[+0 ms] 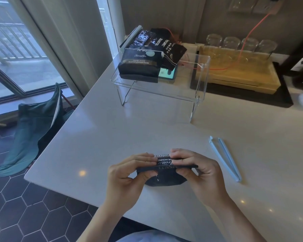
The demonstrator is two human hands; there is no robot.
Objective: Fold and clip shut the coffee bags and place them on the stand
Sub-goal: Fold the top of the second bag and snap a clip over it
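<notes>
A dark coffee bag (164, 179) lies on the white table (112, 137) near its front edge, its top rolled over toward me. My left hand (128, 173) pinches the left end of the fold and my right hand (198, 170) pinches the right end. A light blue clip (225, 158) lies open on the table to the right of my right hand, untouched. The clear acrylic stand (198, 81) sits further back, with several dark coffee bags (140, 63) piled on its left half.
Behind the stand, a wooden tray (241, 75) holds upturned glasses on a black mat, with an orange cable running over it. A phone (166, 73) lies under the bags. The table's left edge drops to a tiled floor with a teal chair (35, 126).
</notes>
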